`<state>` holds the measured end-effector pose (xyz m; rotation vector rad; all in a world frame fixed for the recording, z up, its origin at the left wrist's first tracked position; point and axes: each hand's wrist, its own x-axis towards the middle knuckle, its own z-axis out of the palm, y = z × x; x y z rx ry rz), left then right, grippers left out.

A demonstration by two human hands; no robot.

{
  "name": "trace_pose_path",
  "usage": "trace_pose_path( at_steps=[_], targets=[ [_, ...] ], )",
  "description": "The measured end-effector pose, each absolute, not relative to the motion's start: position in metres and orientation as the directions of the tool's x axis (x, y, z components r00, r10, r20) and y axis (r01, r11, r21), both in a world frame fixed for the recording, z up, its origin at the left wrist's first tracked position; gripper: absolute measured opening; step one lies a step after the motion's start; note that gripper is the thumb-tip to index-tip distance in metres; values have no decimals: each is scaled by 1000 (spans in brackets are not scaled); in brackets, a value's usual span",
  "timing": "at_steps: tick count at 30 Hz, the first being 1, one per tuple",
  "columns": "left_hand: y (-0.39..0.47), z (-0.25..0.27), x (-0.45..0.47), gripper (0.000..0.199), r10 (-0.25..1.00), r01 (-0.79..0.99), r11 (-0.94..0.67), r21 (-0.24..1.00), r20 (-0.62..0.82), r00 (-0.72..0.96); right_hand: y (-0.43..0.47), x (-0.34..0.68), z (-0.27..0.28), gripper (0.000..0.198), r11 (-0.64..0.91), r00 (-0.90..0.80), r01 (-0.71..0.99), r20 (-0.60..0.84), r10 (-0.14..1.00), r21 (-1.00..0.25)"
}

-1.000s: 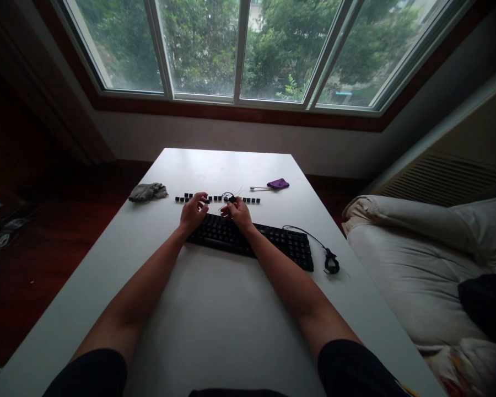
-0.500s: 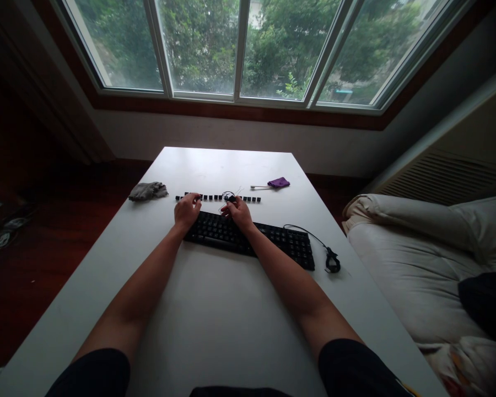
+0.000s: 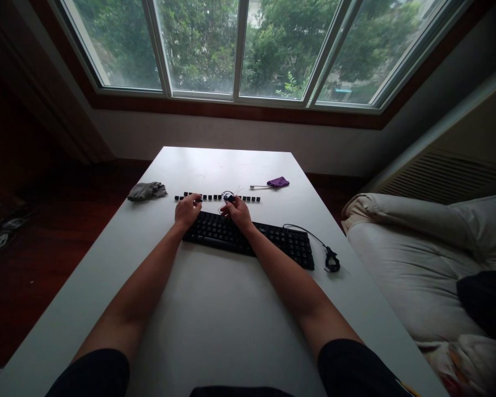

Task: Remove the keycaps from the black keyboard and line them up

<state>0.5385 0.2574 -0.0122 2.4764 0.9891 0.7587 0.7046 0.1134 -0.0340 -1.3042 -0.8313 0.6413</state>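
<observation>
A black keyboard (image 3: 219, 232) lies at a slant on the white table, under my right wrist. Beyond it runs a row of loose black keycaps (image 3: 215, 197). My left hand (image 3: 187, 212) is at the left part of this row, thumb and index finger pinched round a small dark keycap (image 3: 200, 199). My right hand (image 3: 238, 213) is above the keyboard's back edge, closed on a small black-handled keycap puller (image 3: 229, 196) with thin wire loops. Its fingers hide part of the handle.
A grey cloth (image 3: 147, 191) lies at the table's left edge. Behind the row, to the right, are a purple cloth (image 3: 278, 182) and a thin stick or brush (image 3: 259, 187). The keyboard's bundled cable (image 3: 332, 260) rests at right. A pale sofa (image 3: 392, 264) stands beside the table (image 3: 215, 309).
Both hands keep nearly the same place and grip. The whole view has shifted very slightly; nothing else has visibly moved.
</observation>
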Motion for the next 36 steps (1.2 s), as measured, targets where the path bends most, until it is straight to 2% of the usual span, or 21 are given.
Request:
trace_pose_path(
  at_steps=[5, 9, 12, 14, 20, 36],
  targets=[
    [254, -14, 546, 19, 730, 598, -675, 433, 274, 626, 113, 704, -34, 26, 170, 564, 47, 166, 809, -984],
    [253, -16, 550, 15, 692, 616, -722, 315, 321, 647, 112, 704, -32, 25, 174, 566, 44, 169, 807, -984],
    [254, -17, 551, 13, 688, 625, -726, 287, 334, 644, 112, 703, -31, 25, 169, 564, 49, 167, 808, -984],
    [258, -19, 551, 13, 702, 625, -712, 319, 312, 641, 112, 703, -31, 25, 171, 561, 50, 169, 810, -984],
    [270, -27, 551, 16, 777, 615, -580, 534, 136, 615, 113, 703, -33, 25, 175, 562, 42, 168, 810, -984],
    [269, -30, 550, 20, 795, 621, -549, 559, 119, 595, 112, 703, -31, 24, 158, 552, 75, 173, 815, -985]
  ],
)
